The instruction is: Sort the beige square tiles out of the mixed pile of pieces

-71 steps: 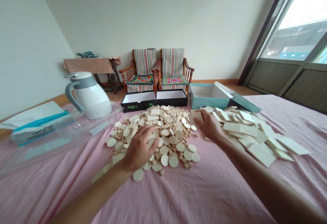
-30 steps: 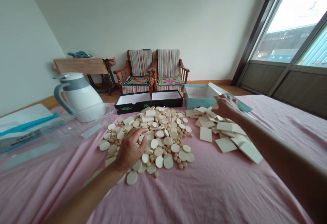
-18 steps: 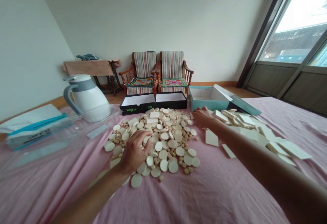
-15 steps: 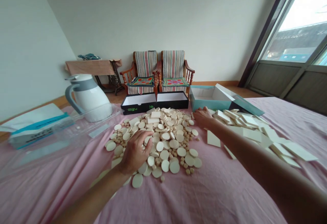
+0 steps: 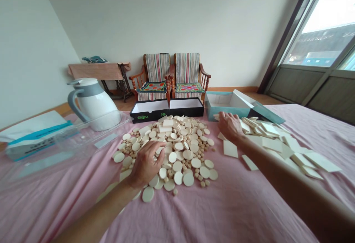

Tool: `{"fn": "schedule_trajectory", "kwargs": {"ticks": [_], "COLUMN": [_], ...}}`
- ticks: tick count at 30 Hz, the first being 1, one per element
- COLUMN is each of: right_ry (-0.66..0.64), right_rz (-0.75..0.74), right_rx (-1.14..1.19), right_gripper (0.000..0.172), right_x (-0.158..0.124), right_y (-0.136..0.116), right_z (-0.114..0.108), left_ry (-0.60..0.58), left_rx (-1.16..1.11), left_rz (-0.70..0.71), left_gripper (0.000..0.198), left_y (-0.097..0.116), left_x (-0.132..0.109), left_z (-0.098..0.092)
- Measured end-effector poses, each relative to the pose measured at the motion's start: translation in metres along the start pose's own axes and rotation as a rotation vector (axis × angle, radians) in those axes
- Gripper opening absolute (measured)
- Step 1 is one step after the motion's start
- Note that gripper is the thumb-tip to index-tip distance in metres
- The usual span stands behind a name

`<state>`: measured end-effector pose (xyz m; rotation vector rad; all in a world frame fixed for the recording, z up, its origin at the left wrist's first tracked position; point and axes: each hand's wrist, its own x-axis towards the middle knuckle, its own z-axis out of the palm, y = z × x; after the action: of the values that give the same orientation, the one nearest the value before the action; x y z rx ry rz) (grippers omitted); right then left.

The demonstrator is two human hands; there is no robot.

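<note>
Two bare hands lay apart: the left hand [image 5: 145, 164], the nearer, arched over the near side of the heap of cream discs [image 5: 188, 154], fingers curled down, perhaps clasping one; the right hand [image 5: 229, 126] rested farther right among rectangular tiles [image 5: 273, 144] beside the teal box [image 5: 215, 110], its hold unclear.

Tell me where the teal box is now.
In the head view, the teal box sits right of the black trays, just beyond the right hand and the white tiles.
</note>
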<state>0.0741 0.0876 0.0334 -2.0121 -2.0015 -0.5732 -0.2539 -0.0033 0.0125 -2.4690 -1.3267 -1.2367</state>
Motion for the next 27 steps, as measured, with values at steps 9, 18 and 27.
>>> {"fn": "schedule_trajectory", "kwargs": {"ticks": [9, 18, 27], "right_ry": [0.124, 0.042, -0.071], "right_rz": [0.595, 0.154, 0.028], "right_rx": [0.345, 0.092, 0.05], "right_gripper": [0.048, 0.032, 0.023], "right_x": [0.008, -0.042, -0.066], "right_y": [0.098, 0.066, 0.045], "right_z": [-0.019, -0.033, -0.03], "left_ry": [0.001, -0.002, -0.006], "left_rx": [0.015, 0.014, 0.02], "left_rz": [0.001, 0.006, 0.01], "left_gripper": [0.015, 0.015, 0.015], "left_y": [-0.002, -0.001, 0.0], "left_x": [0.001, 0.002, 0.002], "left_z": [0.001, 0.0, 0.0]}}
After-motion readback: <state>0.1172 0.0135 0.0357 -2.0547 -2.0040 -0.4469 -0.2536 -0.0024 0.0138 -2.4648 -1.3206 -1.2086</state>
